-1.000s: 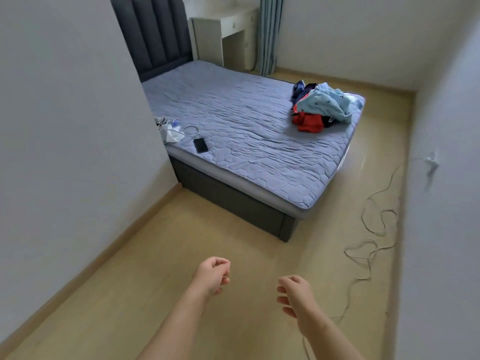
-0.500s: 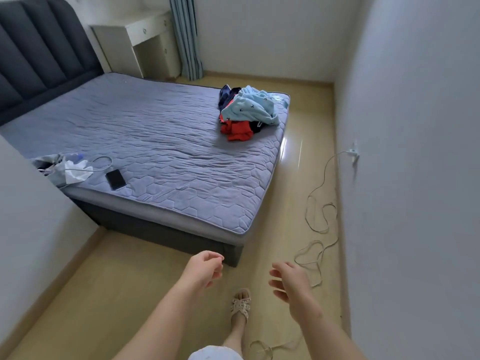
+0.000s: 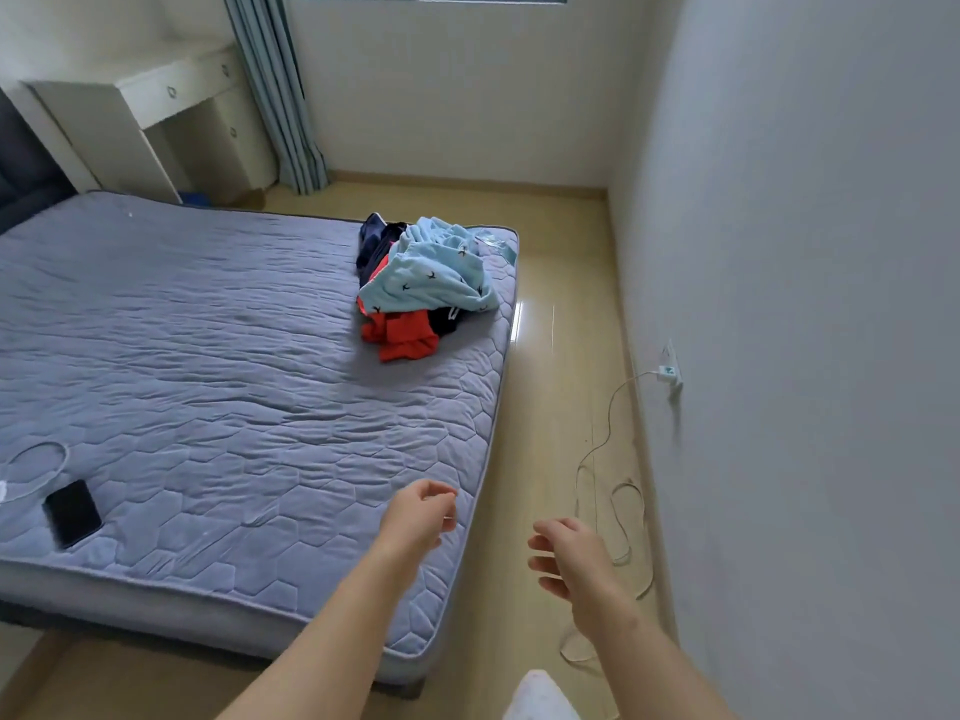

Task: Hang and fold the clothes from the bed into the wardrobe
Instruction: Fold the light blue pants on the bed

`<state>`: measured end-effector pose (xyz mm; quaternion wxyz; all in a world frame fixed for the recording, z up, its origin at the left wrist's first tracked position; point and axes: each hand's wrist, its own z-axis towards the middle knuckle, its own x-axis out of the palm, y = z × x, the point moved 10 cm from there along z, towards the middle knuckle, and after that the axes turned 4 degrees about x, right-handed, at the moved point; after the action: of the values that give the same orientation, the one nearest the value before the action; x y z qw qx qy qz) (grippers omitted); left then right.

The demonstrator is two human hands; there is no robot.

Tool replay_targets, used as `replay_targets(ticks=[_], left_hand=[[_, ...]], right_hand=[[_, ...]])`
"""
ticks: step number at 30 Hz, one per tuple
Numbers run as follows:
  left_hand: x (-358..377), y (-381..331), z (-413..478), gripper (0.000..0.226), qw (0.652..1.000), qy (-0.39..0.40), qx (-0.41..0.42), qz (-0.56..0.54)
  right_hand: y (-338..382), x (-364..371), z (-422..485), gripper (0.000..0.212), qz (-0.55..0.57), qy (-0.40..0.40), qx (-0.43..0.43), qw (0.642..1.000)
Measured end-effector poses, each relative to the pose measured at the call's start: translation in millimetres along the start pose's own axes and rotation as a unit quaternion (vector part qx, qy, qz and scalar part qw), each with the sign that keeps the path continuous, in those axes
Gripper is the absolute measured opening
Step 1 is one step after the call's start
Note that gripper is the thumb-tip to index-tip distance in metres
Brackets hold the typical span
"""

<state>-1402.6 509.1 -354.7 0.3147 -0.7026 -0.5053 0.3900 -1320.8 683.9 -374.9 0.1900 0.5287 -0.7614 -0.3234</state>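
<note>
A pile of clothes (image 3: 423, 283) lies at the far right corner of the bed (image 3: 218, 387): a light blue garment on top, a red one and dark ones under it. My left hand (image 3: 418, 514) hovers over the bed's near right corner, fingers loosely curled, holding nothing. My right hand (image 3: 569, 556) hangs over the floor beside the bed, fingers relaxed and empty. Both hands are well short of the pile. No wardrobe is in view.
A black phone (image 3: 72, 511) and a white cable loop (image 3: 39, 454) lie on the bed's near left. A charger cable (image 3: 618, 491) trails over the floor from a wall socket (image 3: 670, 371). A narrow aisle runs between bed and right wall. A white desk (image 3: 161, 116) and curtain (image 3: 275, 90) stand behind.
I have walked forward and turned toward the bed's right side; the bed and clothes pile are closer. Both hands stay raised and empty.
</note>
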Motion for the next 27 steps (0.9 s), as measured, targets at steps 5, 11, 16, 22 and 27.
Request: replay_targets(ticks=[5, 11, 16, 22, 27], left_hand=[[49.7, -37.3, 65.2, 0.021, 1.000, 0.013, -0.015, 0.013], [105.2, -108.1, 157.7, 0.016, 1.000, -0.009, -0.012, 0.008], [154.4, -162.7, 213.5, 0.020, 1.000, -0.005, -0.027, -0.004], [152.6, -172.6, 272.8, 0.016, 0.996, -0.048, -0.071, -0.029], [145.1, -193.1, 351.6, 0.021, 0.992, -0.073, -0.092, -0.050]], right_hand=[[46.9, -17.3, 71.9, 0.012, 0.023, -0.003, 0.021, 1.000], [129.6, -46.7, 164.0, 0.012, 0.001, 0.024, 0.024, 0.999], [212.8, -89.0, 227.3, 0.016, -0.010, 0.013, 0.012, 1.000], [251.8, -80.2, 291.2, 0.016, -0.038, 0.035, 0.054, 0.997], [303.9, -52.6, 359.2, 0.016, -0.071, 0.046, 0.051, 0.995]])
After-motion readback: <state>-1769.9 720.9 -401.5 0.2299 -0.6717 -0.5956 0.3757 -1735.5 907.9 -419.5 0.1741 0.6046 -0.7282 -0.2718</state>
